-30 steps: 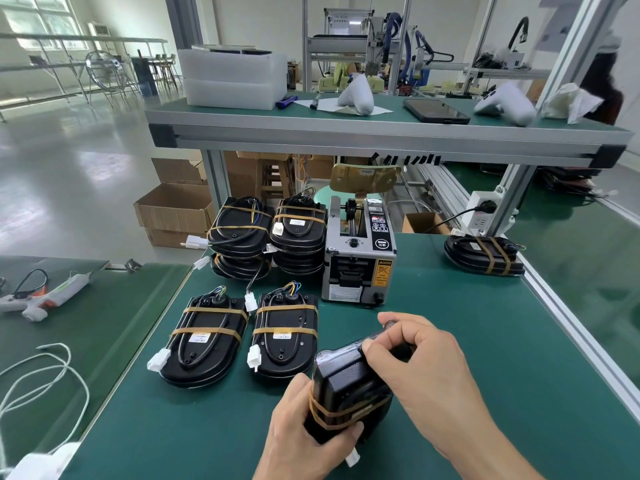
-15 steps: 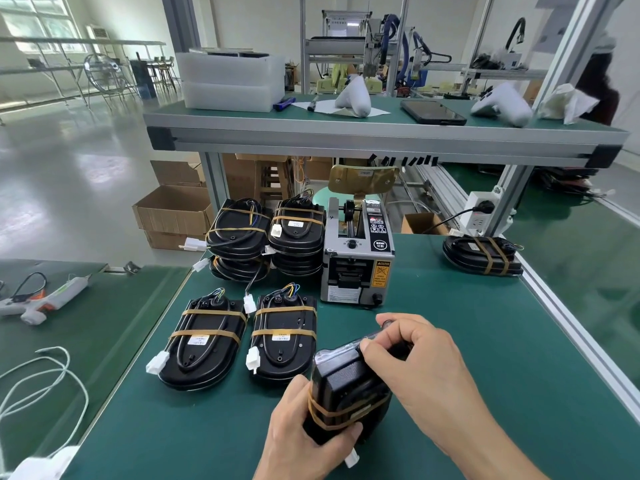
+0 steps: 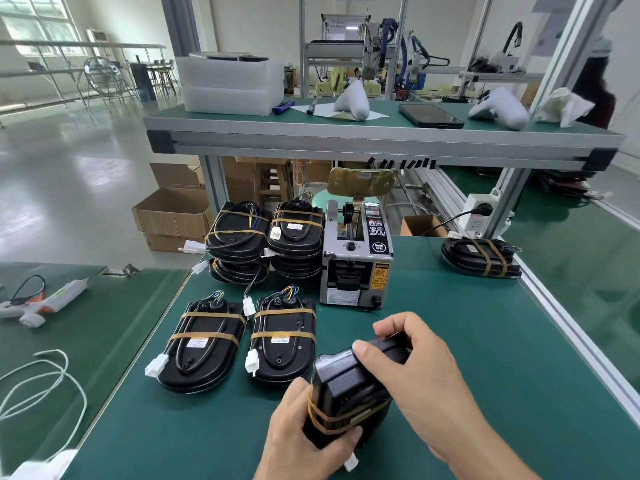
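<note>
A black plastic unit bound with brown tape bands sits low in the middle of the green table, held between both hands. My left hand grips its near end, thumb across the tape. My right hand curls over its far end, thumb on the top edge. A white connector hangs under the unit. Two like units lie flat side by side to the left.
Stacks of taped black units stand behind, beside a grey tape dispenser. Another taped unit lies at the far right near a power strip. A glue gun and white cable lie on the left table. An overhead shelf spans above.
My hands and the held unit stay almost where they were; the view has shifted slightly.
</note>
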`<action>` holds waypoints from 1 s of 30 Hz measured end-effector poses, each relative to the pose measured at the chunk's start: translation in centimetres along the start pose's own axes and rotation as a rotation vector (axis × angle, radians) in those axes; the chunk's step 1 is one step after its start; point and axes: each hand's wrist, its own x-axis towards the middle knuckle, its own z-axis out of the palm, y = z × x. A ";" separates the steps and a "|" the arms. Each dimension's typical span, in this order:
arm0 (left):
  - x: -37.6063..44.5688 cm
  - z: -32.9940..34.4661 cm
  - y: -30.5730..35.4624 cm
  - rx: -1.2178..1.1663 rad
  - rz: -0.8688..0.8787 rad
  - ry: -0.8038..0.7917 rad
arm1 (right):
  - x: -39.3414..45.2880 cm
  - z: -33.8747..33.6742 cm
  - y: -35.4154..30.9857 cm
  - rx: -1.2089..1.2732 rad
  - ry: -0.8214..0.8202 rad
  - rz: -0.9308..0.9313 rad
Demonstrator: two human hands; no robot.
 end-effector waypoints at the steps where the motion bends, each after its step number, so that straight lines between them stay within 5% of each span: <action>1: 0.0 0.0 0.0 0.000 -0.007 -0.006 | 0.1 0.0 0.1 0.003 -0.005 0.006; 16: 0.2 -0.1 0.1 0.015 -0.062 -0.051 | 0.6 0.3 0.8 0.141 0.060 0.033; 27: -0.3 0.1 0.7 -0.006 -0.199 0.029 | 1.2 -0.2 5.4 0.622 -0.091 0.155; 30: -0.3 0.2 0.5 0.016 -0.259 0.039 | 0.0 0.9 8.1 0.499 -0.057 0.216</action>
